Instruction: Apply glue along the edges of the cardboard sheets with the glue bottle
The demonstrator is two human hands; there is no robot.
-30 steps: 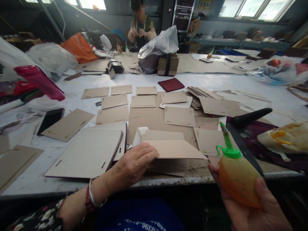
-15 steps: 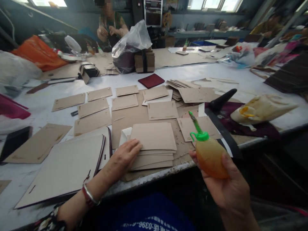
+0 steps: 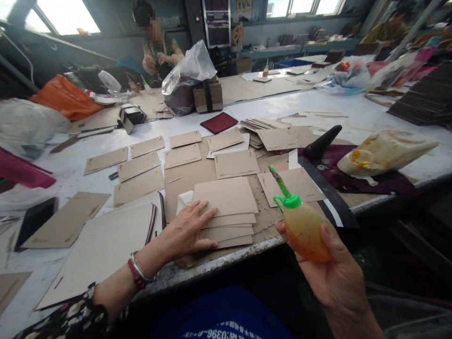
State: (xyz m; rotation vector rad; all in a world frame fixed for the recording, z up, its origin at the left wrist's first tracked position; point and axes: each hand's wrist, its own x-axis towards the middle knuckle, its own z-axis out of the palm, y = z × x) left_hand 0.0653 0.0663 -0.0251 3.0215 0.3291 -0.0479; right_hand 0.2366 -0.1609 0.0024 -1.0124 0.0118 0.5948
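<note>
My left hand (image 3: 190, 227) lies with spread fingers on the left side of a fanned stack of beige cardboard pieces (image 3: 226, 195) near the table's front edge. Right of the stack, my right hand (image 3: 328, 268) is wrapped round a squeeze bottle (image 3: 306, 230) of amber liquid, probably glue. Its green cap and smeared nozzle point up and to the left. Beyond the stack lie separate cardboard pieces (image 3: 236, 164) with brownish streaks near their edges. One more streaked cardboard piece (image 3: 291, 184) rests behind the bottle's nozzle.
Large pale panels (image 3: 102, 249) with dark edging lie at left. On the right are a black horn-shaped object (image 3: 323, 142) and a stained, cream-coloured container (image 3: 384, 155) on dark red cloth. A clear plastic bag (image 3: 190, 66) stands farther back, with a co-worker (image 3: 158, 52) beyond it.
My left hand's fingers have spread, the thumb now low on the stack's front. The stack's lower pieces look more fanned towards me. The bottle stays in my right hand, shifted slightly left.
</note>
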